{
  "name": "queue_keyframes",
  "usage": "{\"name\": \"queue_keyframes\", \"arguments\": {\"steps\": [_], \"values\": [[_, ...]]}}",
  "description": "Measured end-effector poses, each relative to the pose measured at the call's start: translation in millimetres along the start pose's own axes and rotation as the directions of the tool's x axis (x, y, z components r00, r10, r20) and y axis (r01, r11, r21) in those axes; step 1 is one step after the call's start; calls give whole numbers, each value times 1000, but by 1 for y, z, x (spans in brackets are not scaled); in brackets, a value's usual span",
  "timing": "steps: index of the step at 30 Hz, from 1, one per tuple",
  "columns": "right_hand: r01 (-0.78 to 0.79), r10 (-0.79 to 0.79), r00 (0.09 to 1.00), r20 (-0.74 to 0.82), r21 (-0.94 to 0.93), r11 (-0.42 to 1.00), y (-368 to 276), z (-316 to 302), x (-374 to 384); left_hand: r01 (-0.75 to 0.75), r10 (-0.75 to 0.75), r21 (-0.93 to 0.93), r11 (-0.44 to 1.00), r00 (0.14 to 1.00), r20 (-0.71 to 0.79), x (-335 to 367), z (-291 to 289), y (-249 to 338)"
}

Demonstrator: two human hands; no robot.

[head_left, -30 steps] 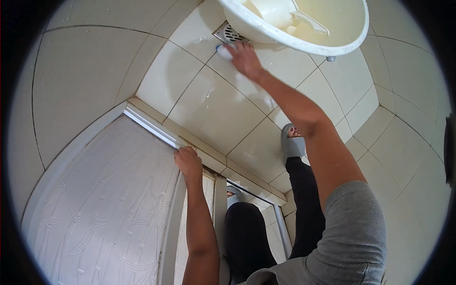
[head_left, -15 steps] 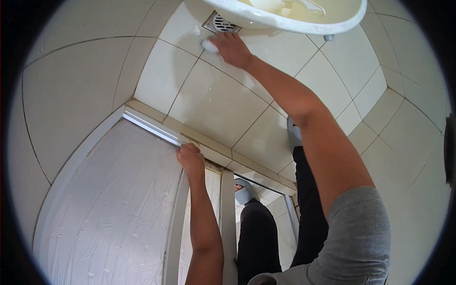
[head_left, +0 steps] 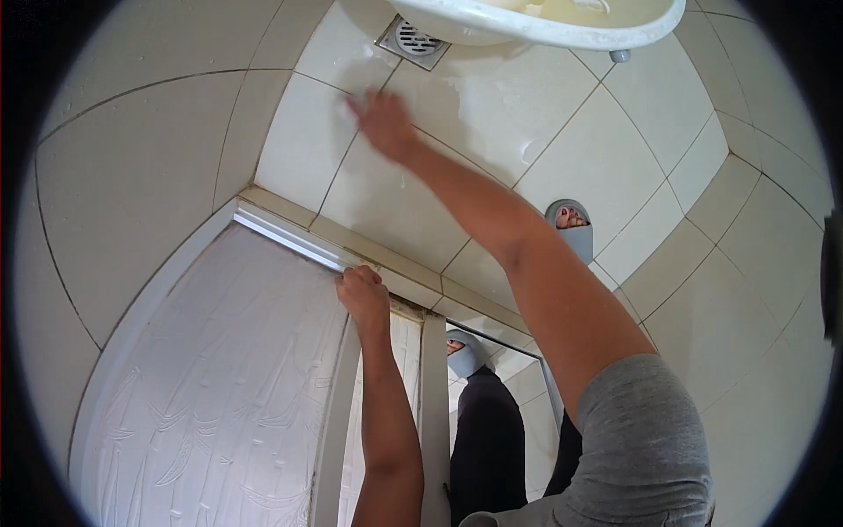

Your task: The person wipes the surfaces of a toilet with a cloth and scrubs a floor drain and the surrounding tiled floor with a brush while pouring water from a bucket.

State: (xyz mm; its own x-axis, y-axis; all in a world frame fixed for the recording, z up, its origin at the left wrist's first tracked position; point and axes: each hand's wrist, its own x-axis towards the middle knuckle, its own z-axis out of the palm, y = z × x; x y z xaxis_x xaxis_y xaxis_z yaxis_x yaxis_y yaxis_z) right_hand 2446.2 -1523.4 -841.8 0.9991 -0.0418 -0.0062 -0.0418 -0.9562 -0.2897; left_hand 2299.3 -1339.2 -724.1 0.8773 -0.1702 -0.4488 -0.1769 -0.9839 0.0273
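My right hand (head_left: 386,127) reaches out over the pale tiled floor (head_left: 439,193), a little short of the square metal floor drain (head_left: 416,41). Motion smears its fingers, so whether anything is in them cannot be made out. My left hand (head_left: 363,294) is closed around the edge of the framed door panel (head_left: 219,369), where its frame meets the silver track (head_left: 294,235). The panel is whitish with a raised leaf pattern.
A white basin (head_left: 562,33) with pale yellowish liquid and light things in it stands at the far side. A raised tiled sill (head_left: 404,285) runs beside the track. Grey slippers (head_left: 577,237) are on my feet, either side of the sill. Wet patches mark the floor.
My right hand has drawn back from the drain, toward me and slightly left. The white lump by its fingers no longer shows clearly. My left hand keeps its hold on the door edge.
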Motion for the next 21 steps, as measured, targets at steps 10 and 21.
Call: {"name": "queue_keyframes", "arguments": {"steps": [10, 21], "values": [[-903, 949, 307, 74, 338, 266, 110, -45, -214, 39, -39, 18, 999, 999, 9, -7, 7, -18], [-899, 952, 201, 233, 429, 84, 8, -10, 56, 20, -28, 77, 997, 994, 104, 1, 6, -11]]}}
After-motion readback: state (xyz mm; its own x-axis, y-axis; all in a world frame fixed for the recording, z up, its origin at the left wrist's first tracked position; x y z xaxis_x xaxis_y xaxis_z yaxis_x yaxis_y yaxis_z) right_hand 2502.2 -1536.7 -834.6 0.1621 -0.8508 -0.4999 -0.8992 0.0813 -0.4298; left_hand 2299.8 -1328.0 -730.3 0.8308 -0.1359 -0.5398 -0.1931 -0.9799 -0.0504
